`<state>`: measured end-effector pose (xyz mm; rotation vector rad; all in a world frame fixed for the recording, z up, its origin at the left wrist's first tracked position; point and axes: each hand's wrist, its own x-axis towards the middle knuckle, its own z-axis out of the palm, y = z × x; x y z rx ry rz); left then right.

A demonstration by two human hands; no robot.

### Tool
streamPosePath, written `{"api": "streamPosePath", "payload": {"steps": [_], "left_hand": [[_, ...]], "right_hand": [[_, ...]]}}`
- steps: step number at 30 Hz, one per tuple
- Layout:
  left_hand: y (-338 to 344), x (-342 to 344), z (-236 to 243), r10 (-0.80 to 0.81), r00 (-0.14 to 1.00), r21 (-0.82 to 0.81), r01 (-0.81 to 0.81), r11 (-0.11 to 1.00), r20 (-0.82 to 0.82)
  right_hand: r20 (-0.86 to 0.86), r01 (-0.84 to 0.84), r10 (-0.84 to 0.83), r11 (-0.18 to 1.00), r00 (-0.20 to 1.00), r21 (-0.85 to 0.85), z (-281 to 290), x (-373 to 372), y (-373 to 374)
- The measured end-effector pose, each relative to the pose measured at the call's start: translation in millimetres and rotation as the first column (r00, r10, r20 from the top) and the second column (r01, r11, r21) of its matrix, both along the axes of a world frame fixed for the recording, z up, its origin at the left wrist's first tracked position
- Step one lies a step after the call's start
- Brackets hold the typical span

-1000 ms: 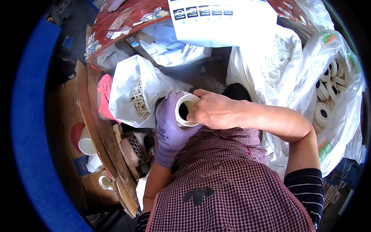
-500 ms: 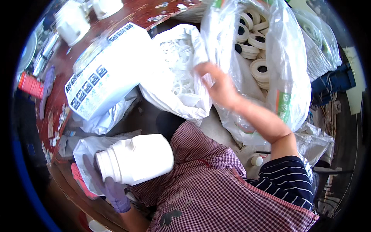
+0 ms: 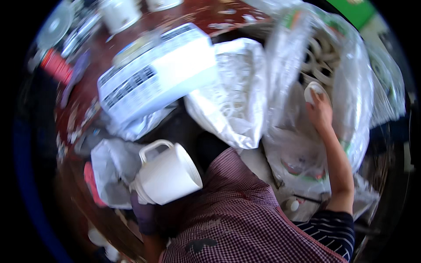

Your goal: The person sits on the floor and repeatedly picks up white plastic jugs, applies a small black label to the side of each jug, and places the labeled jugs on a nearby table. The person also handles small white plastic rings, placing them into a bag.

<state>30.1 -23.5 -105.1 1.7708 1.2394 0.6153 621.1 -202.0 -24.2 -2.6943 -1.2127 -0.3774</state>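
My left hand, in a purple glove, grips a white plastic jug by its narrower end above my lap. The jug lies tilted on its side, its handle upward and its wide open end facing right. At the right, my bare right hand reaches into a large clear plastic bag. Its fingers are closed on a round white plastic ring. More cream-white rings are heaped deeper in that bag. Blur hides the exact finger positions.
A white sack of thin translucent rings stands in the middle. Left of it, a printed white box sits on the worn red table. White jugs stand at the back, near a red spool.
My right hand has moved right, from beside the sack into the clear bag, and closed on a ring. The jug has turned, bringing its handle and wide open end into sight.
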Motion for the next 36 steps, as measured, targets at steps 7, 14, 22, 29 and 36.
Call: {"api": "streamPosePath", "payload": {"steps": [7,14,22,29,36], "left_hand": [[-28,3,7,0.183,0.966,0.153,-0.212,0.965,0.181],[-60,23,23,0.394,0.788,-0.119,-0.386,0.915,0.472],[-60,21,29,0.405,0.735,-0.195,-0.359,0.913,0.544],[-58,10,71,-0.01,0.917,0.384,-0.157,0.91,0.399],[-54,8,101,-0.044,0.913,0.313,-0.094,0.945,0.407]], "right_hand": [[-0.444,-0.441,0.78,0.619,0.441,0.65,27,-191,106],[-0.149,-0.689,0.989,0.114,0.009,0.715,18,-299,155],[-0.126,-0.661,0.989,0.141,0.071,0.737,21,-307,140],[-0.684,-0.426,0.716,0.667,0.141,0.611,31,-291,162],[-0.708,-0.287,0.131,0.851,-0.694,0.439,7,-260,185]]}}
